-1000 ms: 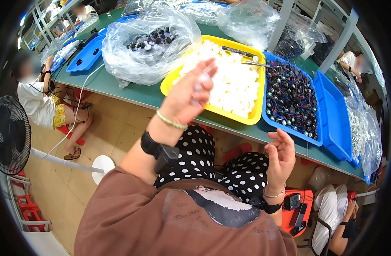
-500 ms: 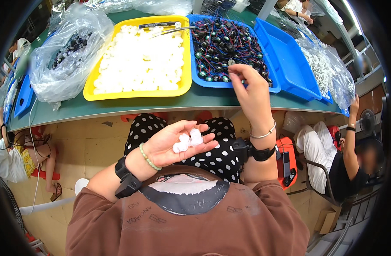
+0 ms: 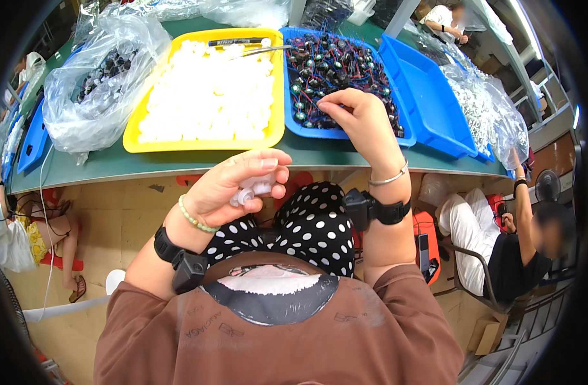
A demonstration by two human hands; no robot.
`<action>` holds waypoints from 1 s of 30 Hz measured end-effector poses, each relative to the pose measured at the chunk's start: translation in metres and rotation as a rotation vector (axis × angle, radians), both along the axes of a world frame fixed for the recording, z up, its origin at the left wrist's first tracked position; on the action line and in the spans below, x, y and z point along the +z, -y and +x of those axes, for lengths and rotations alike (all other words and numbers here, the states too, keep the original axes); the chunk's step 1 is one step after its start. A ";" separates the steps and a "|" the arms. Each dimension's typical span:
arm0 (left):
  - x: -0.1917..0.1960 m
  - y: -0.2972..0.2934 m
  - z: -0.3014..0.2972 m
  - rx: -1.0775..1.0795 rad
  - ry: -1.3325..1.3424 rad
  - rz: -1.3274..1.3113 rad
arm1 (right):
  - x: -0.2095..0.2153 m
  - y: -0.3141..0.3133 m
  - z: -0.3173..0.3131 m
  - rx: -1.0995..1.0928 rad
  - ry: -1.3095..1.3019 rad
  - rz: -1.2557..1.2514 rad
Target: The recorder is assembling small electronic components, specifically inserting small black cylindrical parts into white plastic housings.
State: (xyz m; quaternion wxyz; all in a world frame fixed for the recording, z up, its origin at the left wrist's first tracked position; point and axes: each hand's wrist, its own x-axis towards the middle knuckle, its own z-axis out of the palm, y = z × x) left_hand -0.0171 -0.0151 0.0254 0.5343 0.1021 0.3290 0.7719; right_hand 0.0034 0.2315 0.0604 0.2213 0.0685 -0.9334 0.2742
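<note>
My left hand point(image 3: 210, 189) is held palm-up over my lap, just short of the table edge. Its fingers curl round several small white, translucent plastic caps point(image 3: 254, 190). Above the near part of a blue tray point(image 3: 319, 133) is my right hand point(image 3: 366, 125), thumb and fingertips pinched together. Whatever the pinch may hold is too small to make out. Small round black parts with red and blue wires point(image 3: 332, 67) fill that tray. A yellow tray point(image 3: 204, 147) to its left is heaped with white pieces point(image 3: 207, 96), washed out by glare.
Tweezers point(image 3: 263, 51) and a black marker point(image 3: 235, 42) lie across the yellow tray's far end. At the left is a clear bag point(image 3: 69, 122) of dark parts. Another blue tray point(image 3: 435, 102) and a bag of white pieces point(image 3: 483, 106) lie right. A co-worker point(image 3: 525, 256) sits at the right.
My left hand has risen toward the table and its fingers have curled round the caps, which lay on an open palm before. My right hand has shifted left over the wired parts.
</note>
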 end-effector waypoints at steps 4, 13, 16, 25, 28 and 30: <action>0.004 0.000 0.003 0.060 -0.108 -0.028 | -0.003 -0.008 0.005 -0.106 -0.197 -0.459; 0.022 -0.008 0.009 0.237 -0.414 -0.097 | 0.010 0.026 0.032 0.340 0.018 -1.260; 0.019 -0.012 0.015 0.334 -0.536 -0.106 | -0.001 0.039 0.042 0.447 0.148 -1.333; 0.006 -0.008 0.015 0.261 -0.467 -0.121 | -0.016 0.062 0.051 0.401 0.042 -1.050; 0.001 -0.006 0.013 0.213 -0.473 -0.124 | -0.024 0.062 0.048 0.394 -0.017 -0.604; -0.002 -0.009 0.013 0.192 -0.489 -0.148 | -0.029 0.064 0.045 0.401 -0.051 -0.601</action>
